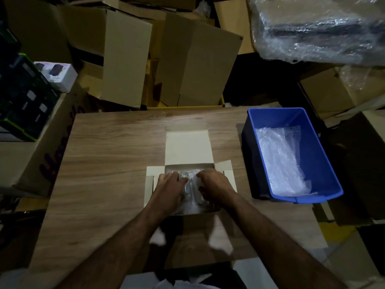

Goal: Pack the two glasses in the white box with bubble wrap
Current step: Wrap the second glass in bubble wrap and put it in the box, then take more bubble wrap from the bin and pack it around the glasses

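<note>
The white box (187, 149) lies open on the wooden table (108, 163), its lid flap folded away from me and side flaps spread out. Inside it lie glasses wrapped in bubble wrap (191, 190), only partly visible between my hands. My left hand (169, 187) is inside the box on the left side, fingers curled over the wrapped bundle. On the right side my right hand (213, 185) does the same, fingers bent down onto the wrap. How many glasses lie under the wrap I cannot make out.
A blue plastic bin (325, 163) with more bubble wrap (281, 161) in it stands on the table to the right of the box. Brown cartons (187, 59) are stacked behind the table, and a plastic-wrapped bundle (316, 28) sits at the top right.
</note>
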Motion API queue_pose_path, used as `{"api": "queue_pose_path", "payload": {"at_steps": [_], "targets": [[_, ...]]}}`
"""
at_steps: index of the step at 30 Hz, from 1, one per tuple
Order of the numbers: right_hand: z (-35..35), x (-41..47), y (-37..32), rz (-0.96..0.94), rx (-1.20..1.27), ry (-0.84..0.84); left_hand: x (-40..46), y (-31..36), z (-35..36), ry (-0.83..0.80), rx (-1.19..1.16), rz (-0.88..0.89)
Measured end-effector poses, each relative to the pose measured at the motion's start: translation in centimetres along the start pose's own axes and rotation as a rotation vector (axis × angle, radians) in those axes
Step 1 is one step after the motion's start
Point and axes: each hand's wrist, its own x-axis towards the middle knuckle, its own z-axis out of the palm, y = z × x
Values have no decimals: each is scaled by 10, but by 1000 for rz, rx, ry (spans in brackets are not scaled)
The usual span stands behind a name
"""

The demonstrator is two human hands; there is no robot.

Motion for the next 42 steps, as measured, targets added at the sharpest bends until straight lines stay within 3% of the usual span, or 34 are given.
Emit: {"api": "queue_pose_path", "payload": {"at_steps": [7,12,18,28,32,37,42], "targets": [[-3,-2,-2,-39,-43,-20,-8,4,2,0,-71,-45],[-8,-17,8,-110,16,108,-17,1,-2,-116,-38,-16],[-22,-40,29,-135,-15,299,-7,28,-23,84,-83,-11],[-81,-98,122,114,125,556,75,134,-58,228,-224,43],[-73,-117,182,188,89,503,106,182,-54,215,-279,134],[-70,-121,235,257,19,159,139,224,-42,43,-223,100],[-61,-92,264,184,-50,-66,161,235,-29,-163,-17,-4]]}}
